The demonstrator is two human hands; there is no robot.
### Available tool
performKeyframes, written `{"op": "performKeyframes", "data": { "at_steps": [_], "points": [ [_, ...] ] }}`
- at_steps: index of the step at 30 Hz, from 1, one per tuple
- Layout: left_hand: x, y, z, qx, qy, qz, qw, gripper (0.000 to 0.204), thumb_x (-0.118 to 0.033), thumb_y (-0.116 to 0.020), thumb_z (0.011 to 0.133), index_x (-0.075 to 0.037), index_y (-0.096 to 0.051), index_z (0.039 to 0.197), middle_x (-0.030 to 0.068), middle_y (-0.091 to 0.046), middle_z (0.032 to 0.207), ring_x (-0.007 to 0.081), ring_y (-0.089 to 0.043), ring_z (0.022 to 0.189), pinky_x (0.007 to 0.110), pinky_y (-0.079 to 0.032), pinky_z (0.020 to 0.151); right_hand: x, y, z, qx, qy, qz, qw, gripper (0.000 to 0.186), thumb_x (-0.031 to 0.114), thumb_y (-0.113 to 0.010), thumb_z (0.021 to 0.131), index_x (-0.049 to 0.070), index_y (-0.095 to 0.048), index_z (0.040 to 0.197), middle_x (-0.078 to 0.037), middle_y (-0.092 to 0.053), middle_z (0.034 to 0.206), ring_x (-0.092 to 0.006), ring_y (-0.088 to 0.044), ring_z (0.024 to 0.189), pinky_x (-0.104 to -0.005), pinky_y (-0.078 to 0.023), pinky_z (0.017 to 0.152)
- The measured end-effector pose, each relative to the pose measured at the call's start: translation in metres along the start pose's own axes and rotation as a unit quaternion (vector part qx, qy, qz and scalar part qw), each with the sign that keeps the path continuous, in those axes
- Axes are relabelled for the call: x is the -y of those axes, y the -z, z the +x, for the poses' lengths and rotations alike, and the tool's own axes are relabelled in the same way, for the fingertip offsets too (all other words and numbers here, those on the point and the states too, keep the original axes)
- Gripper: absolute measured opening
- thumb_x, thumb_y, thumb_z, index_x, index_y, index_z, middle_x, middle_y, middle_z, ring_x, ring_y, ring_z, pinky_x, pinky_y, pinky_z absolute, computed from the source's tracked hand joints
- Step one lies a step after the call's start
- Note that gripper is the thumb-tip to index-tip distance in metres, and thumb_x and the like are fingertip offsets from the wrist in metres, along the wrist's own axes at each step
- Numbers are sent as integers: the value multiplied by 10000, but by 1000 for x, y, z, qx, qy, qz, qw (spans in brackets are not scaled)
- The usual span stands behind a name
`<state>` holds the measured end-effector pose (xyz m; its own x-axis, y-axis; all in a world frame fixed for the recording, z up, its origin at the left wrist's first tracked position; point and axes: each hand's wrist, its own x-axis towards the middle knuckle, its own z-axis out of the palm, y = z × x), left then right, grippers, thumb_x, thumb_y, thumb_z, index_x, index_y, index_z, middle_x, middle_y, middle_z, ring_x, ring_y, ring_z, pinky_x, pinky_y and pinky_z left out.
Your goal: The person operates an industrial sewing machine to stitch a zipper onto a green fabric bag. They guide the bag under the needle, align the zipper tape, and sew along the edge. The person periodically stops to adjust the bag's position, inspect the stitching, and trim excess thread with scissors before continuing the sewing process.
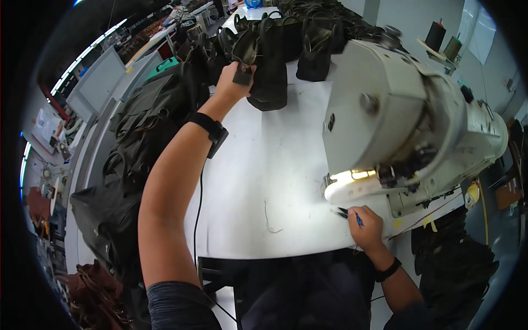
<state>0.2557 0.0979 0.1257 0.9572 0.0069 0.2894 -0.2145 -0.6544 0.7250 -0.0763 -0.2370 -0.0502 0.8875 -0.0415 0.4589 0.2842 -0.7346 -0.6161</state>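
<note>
My left hand (235, 82) reaches to the far side of the white table and is closed on the edge of a small dark green bag (269, 82). A small dark square piece (242, 75) shows at its fingers. The bag stands upright with its handles up, among other similar bags. My right hand (366, 226) is closed around small thread snips (358, 219) with a blue part and dark pointed blades. Their tips lie just above the table, in front of the sewing machine's lit arm (352, 190).
A large beige sewing machine (379, 104) fills the right side. Dark bags (148, 110) pile along the left edge, and more (316, 55) stand at the back. Loose thread (268, 220) lies on the white tabletop (242, 181). Thread cones (436, 36) stand behind the machine.
</note>
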Motion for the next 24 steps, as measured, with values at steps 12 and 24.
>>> {"op": "performKeyframes", "data": {
  "at_steps": [12,24],
  "points": [
    [18,-133,131,-104,-13,57,993,277,-251,-647,926,-25,-757,1043,252,-761,1081,452,-722,1082,509,-581,934,1,7,-6,153,-135,-81,976,145,45,-652,910,40,-628,767,-107,-558,732,-275,-541,594,-430,-409,527],
    [79,-167,218,-51,-77,-34,995,1278,-258,-983,704,-130,-175,1685,421,-10,1679,504,-377,1511,426,-386,1240,-72,9,-62,196,133,-280,930,195,25,-647,896,33,-560,722,-120,-509,679,-307,-521,590,-433,-412,534]
  ]
}}
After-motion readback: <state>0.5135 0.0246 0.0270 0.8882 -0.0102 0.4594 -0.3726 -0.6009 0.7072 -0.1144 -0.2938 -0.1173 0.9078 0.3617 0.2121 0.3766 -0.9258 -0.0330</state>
